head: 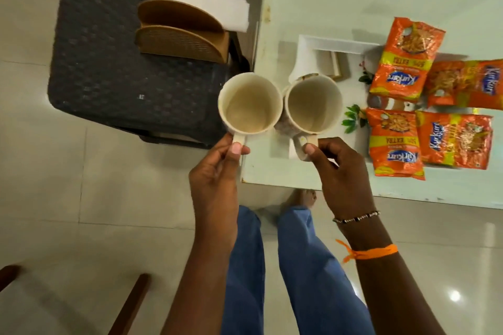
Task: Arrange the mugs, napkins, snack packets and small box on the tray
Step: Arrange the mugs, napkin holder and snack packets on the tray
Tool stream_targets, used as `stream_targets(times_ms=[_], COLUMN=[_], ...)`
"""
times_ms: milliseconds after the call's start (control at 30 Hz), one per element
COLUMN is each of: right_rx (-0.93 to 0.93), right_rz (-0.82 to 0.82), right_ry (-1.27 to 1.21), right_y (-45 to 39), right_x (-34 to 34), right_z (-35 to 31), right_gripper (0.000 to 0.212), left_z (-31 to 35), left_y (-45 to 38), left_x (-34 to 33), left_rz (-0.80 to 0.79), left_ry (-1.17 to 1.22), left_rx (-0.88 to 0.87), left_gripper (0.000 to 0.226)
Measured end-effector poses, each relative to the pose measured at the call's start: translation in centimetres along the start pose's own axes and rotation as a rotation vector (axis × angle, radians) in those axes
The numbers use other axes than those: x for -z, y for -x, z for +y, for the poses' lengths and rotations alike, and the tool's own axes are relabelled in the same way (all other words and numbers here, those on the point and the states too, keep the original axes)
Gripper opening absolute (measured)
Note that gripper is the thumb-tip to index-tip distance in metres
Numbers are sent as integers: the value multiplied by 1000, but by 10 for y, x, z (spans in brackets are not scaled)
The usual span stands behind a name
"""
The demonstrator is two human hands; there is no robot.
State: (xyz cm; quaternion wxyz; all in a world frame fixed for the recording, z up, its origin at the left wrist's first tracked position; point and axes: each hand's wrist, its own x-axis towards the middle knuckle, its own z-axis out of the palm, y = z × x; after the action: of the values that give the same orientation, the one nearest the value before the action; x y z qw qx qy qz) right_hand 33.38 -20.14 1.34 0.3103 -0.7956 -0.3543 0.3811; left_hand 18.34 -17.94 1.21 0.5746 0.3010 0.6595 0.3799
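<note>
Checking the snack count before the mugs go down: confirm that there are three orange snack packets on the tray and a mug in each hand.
Wrong on the count: the head view shows four orange snack packets on the tray. The rest holds: the left hand holds one mug, the right hand the other mug.

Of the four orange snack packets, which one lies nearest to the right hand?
The lower-left packet, beside the right hand. The other three lie farther up or farther right on the tray.
</note>
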Motion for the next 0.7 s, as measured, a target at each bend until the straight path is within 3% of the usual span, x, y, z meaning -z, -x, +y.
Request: stream_targets(times_ms=[233,700], right_rx=[-57,-156], right_rz=[66,-25], right_ry=[58,52], right_y=[-17,-30], right_x=[62,81], right_z=[54,97], right_gripper=[22,24], left_z=[-16,-51], left_y=[24,28], left_x=[-70,-115], left_rz=[-112,-133], left_ry=[-81,-118], left_rx=[51,71], left_gripper=[21,16])
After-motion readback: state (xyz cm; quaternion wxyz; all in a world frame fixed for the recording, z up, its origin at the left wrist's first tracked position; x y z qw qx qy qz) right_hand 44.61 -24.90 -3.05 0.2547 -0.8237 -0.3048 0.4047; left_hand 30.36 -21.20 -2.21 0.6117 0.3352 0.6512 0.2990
